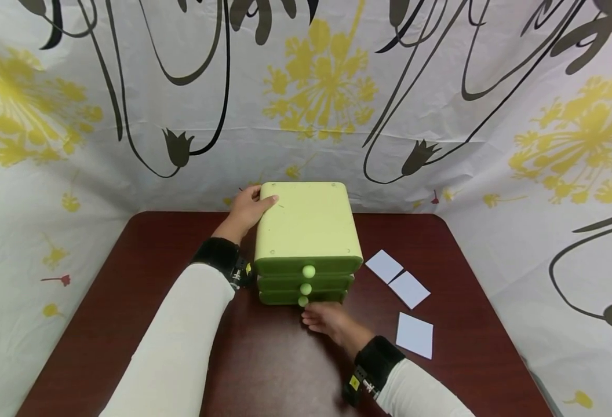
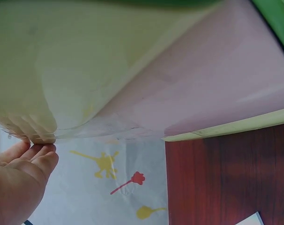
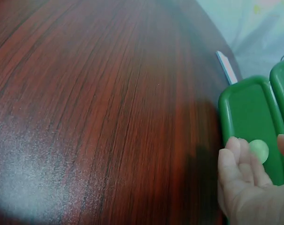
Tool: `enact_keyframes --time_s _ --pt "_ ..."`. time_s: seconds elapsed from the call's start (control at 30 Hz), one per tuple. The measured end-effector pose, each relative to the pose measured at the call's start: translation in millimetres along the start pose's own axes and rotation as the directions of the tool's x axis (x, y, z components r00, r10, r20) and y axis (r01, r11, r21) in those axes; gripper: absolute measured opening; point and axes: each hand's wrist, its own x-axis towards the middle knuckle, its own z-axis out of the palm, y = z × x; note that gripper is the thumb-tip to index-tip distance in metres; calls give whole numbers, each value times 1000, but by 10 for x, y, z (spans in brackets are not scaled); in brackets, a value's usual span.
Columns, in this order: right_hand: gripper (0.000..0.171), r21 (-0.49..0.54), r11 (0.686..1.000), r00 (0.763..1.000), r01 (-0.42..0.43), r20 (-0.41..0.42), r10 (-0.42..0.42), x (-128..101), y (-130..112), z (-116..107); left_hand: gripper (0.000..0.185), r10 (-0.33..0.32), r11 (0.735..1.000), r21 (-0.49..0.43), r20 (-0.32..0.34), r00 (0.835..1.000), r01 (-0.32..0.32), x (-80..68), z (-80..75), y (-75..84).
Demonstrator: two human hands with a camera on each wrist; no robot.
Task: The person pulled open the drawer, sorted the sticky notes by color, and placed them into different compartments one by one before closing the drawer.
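The dark red table carries the green three-drawer chest near its back edge; your left hand lies with straight fingers against the chest's rear left corner, steadying it. Your right hand reaches the bottom drawer's knob, fingers loose around it, not yet pinching; you seem about to open that drawer, which calls for a firm pinch and a straight pull.

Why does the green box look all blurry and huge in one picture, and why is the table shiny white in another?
Left wrist view: the drawer box sits too close, so it fills the frame out of focus. Right wrist view: light glares pale on the table, and the right hand is soft. Head view: sharp, though the edges bend.
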Motion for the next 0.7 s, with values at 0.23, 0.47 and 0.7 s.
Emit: enact_keyframes --time_s 0.23,0.47,0.7 --pt "42 -15 1000 1000 -18 -7 18 59 -12 18 69 -18 999 27 -14 1000 18 -13 -3 18" --pt "44 -21 999 1000 -30 -9 30 106 5 92 68 -33 999 23 -29 999 33 -21 11 11" --pt "39 -6 1000 999 -14 -39 14 170 42 94 67 -27 999 43 -34 999 28 -8 13 17"
